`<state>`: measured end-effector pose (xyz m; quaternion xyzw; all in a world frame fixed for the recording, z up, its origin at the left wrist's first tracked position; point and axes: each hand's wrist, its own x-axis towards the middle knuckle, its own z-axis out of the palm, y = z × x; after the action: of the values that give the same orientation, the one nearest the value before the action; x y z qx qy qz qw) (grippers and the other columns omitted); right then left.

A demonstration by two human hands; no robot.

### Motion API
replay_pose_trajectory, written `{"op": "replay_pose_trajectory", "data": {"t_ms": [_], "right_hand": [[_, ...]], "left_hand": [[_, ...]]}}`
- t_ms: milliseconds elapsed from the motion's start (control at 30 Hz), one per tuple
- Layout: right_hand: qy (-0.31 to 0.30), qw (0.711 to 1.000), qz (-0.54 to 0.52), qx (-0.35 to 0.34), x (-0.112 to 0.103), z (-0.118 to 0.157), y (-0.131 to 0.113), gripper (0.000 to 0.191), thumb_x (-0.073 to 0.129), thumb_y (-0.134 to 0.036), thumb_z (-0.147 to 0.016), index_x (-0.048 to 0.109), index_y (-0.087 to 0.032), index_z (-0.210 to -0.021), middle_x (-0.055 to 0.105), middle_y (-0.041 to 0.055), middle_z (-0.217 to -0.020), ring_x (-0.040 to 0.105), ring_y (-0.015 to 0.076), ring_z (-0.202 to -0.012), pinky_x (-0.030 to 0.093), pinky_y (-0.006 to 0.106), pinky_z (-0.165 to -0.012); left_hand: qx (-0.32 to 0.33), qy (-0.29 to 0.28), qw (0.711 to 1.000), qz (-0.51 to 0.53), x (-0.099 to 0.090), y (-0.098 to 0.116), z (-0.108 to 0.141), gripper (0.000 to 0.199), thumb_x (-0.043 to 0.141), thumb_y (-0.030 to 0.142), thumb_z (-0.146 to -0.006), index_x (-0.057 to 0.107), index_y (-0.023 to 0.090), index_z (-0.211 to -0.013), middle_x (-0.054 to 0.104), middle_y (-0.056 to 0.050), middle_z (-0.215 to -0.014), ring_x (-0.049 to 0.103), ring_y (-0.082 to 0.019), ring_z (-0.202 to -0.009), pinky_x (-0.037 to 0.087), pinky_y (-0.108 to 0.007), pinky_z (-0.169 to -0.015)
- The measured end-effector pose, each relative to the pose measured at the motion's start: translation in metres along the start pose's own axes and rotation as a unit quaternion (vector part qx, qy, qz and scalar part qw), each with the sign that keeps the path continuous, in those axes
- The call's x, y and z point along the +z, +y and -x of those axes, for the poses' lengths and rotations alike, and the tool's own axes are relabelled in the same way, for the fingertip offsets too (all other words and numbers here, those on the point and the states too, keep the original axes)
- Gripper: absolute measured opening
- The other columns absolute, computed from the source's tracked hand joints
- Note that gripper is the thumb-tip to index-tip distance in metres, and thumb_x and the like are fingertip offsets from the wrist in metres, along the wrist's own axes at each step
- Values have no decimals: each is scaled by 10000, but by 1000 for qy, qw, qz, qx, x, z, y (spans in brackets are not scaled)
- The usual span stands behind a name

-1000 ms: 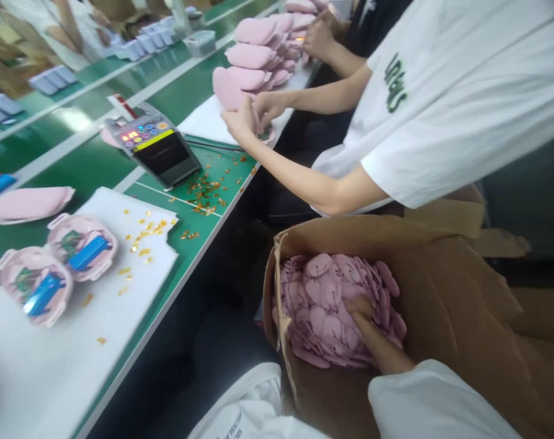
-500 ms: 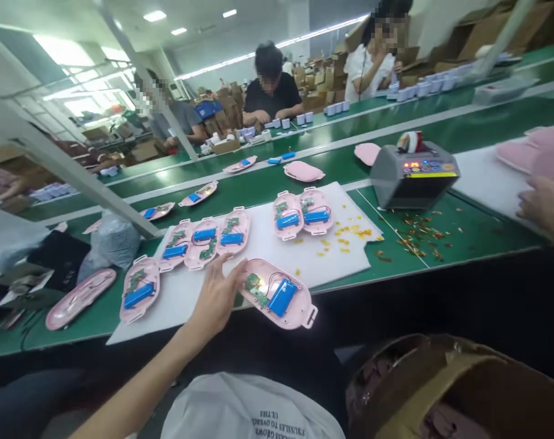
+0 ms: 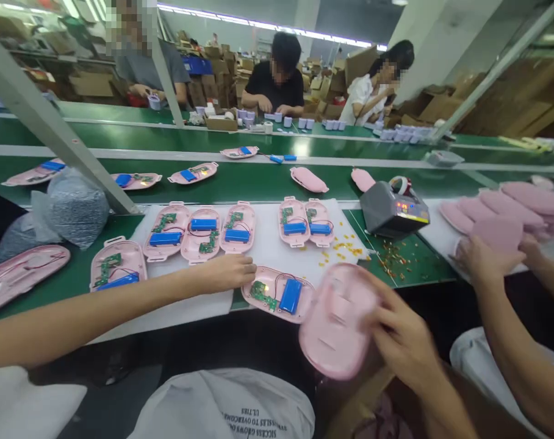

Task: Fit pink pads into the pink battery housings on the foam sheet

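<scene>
My left hand (image 3: pixel 231 272) has its fingers closed on the end of a pink plastic housing half (image 3: pixel 259 308). Inside this half are a green circuit board (image 3: pixel 262 294), thin wires and a blue battery pack (image 3: pixel 290 296). On the right, my right hand (image 3: pixel 398 332) grips a pink cover shell (image 3: pixel 334 335) by its edge, with the hollow inside facing me. The cover is slightly blurred, and its left edge overlaps the right end of the housing half in view. Both parts are held in front of the table's near edge.
More open housings (image 3: pixel 204 235) with boards and batteries lie on white foam (image 3: pixel 263 259). Yellow bits lie near a grey tape dispenser (image 3: pixel 393 210). A co-worker's hands (image 3: pixel 487 259) handle pink shells at right. A slanted post (image 3: pixel 71 122) crosses the left; an open carton (image 3: pixel 363 402) stands below.
My right hand has come into view with the pink cover shell, beside the housing half. My left hand still holds that half, now turned flatter. The camera view has shifted and levelled.
</scene>
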<state>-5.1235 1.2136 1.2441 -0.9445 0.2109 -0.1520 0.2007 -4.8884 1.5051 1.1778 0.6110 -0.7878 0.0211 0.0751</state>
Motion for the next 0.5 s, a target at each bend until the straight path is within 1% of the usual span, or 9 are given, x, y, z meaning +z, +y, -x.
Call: {"op": "replay_pose_trajectory", "data": {"t_ms": [33,100,133,200,267,333,367,433,500], "right_hand": [[-31,998,-31,-39,27,2,-28,314,435,-176,-767,556,-224,-482,663,25,-1263,618,224,-1172,505,394,-930],[-112,975,-157,-109,74,-9,-61,256,398,-126,-689,566,-215,-518,666,28,-1256,616,226,-1184,483,420,-1004],[-139,962,-204,-119,92,-20,-69,238,387,-129,-672,565,-212,-537,674,42,-1238,618,229,-1181,475,429,-1019],[-146,951,-259,-86,115,-43,-76,185,407,-179,-690,581,-206,-630,669,76,-1228,643,238,-1123,502,428,-976],[-119,962,-243,-21,125,-57,-81,186,489,-287,-742,619,-203,-845,637,107,-1246,672,241,-1012,537,409,-875],[-119,982,-143,32,129,-59,-86,348,581,-427,-758,614,-198,-1017,652,119,-1154,670,242,-890,533,397,-791],[-140,986,-79,45,129,-57,-88,374,595,-477,-761,624,-191,-1000,672,108,-1038,655,243,-832,520,392,-763],[-196,979,-20,44,128,-53,-92,340,561,-522,-786,619,-187,-796,653,79,-804,614,236,-748,489,368,-717],[-231,969,-81,29,121,-53,-92,380,504,-537,-831,569,-191,-688,613,55,-703,584,210,-698,470,327,-673]], "left_hand": [[-3,16,1000,3,2,-1,4,292,409,7,-945,633,151,-824,650,-113,-878,546,-207,-753,424,-319,-675],[-34,46,998,4,4,0,18,297,399,6,-943,621,157,-817,625,-101,-831,523,-197,-689,406,-314,-631],[-57,56,997,4,5,0,27,302,389,0,-940,622,158,-833,617,-93,-824,522,-193,-678,402,-309,-619],[-117,66,991,13,5,1,44,313,376,-23,-923,628,158,-880,615,-81,-842,545,-190,-695,403,-294,-609],[-170,65,983,39,4,2,57,304,392,-35,-904,631,152,-902,620,-74,-868,571,-188,-729,407,-278,-612],[-199,69,974,87,2,1,66,242,444,-7,-908,632,143,-883,623,-68,-856,587,-184,-749,416,-264,-630],[-208,77,967,128,0,0,69,203,479,16,-909,634,140,-865,625,-62,-842,589,-177,-746,423,-257,-642],[-230,108,935,247,-4,-2,69,139,542,59,-899,642,140,-844,636,-45,-822,596,-156,-732,439,-237,-655],[-270,143,867,395,-5,-5,66,91,588,122,-890,664,147,-848,665,-32,-827,614,-143,-739,460,-225,-671]]}}
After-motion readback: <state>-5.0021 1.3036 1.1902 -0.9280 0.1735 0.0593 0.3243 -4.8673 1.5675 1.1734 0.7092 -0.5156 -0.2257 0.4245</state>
